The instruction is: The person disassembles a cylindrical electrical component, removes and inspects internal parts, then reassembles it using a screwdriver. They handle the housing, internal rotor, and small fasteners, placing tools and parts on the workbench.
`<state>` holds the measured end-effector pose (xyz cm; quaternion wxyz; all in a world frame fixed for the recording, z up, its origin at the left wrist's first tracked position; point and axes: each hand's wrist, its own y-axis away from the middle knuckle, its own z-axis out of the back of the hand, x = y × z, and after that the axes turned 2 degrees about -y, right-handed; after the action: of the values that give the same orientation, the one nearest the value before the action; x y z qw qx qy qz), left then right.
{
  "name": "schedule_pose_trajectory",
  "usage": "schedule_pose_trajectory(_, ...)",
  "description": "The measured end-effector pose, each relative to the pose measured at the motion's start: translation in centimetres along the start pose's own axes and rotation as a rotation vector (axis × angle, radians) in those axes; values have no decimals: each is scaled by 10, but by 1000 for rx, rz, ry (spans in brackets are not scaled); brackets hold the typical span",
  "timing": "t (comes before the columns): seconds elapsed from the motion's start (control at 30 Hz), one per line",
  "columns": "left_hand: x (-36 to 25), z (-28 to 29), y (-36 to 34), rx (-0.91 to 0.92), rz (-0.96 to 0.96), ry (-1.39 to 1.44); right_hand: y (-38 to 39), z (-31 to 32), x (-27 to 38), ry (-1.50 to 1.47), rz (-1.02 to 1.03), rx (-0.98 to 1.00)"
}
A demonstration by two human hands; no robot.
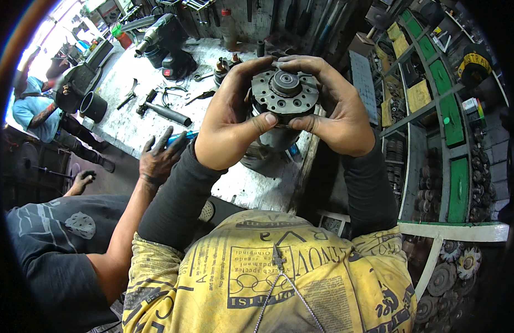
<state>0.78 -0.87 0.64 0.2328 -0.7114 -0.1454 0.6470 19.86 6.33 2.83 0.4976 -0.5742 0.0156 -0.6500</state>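
While both my hands close around a round metal flange point(276, 103) in the upper middle of the frame, its flat, drilled face and its raised central hub point(286, 82) point up towards me. My left hand point(221, 130) wraps the left side and my right hand point(347, 119) the right. The fingers of each curve over the far rim, their tips close together there; my thumbs lie along the near edge, a little apart from one another, so the flange is gripped between thumbs and fingers. Directly below it in view is a dark cylindrical housing point(279, 138), towards the right end of the worn surface point(235, 188); I cannot tell whether the two are joined.

Left of my black-sleeved left forearm, a co-worker's hand point(159, 163) is at the surface's edge, beside a blue tool point(182, 137); whether they touch I cannot tell. Farther up lies a hammer point(171, 115), and a cordless impact wrench point(168, 41) stands at the upper left, with a red-capped bottle point(228, 30) to its right. A black bucket point(94, 106) is near the surface's left side. On the right of the frame, green drawers point(458, 188) rise above round metal parts point(441, 277).
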Motion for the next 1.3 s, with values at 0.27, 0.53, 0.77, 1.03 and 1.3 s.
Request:
schedule_pose_trajectory(0.27, -1, -14, 10, -84, 8, -14, -14, 27, -12, -102, 92, 245)
schedule_pose_trajectory(0.53, 0, -43, -11, -451, -41, -76, -41, 30, -37, -5, 465, 396)
schedule_pose_trajectory(0.77, 0, -63, -18, -657, -34, -144, -41, 14, -47, -224, 409, 333)
schedule_pose_trajectory(1.03, 0, -67, -18, -689, -27, -226, -35, 9, -49, -177, 387, 284)
schedule_pose_trajectory(1.3, -2, -65, -15, -663, 12, -233, -34, 4, -53, -199, 433, 247)
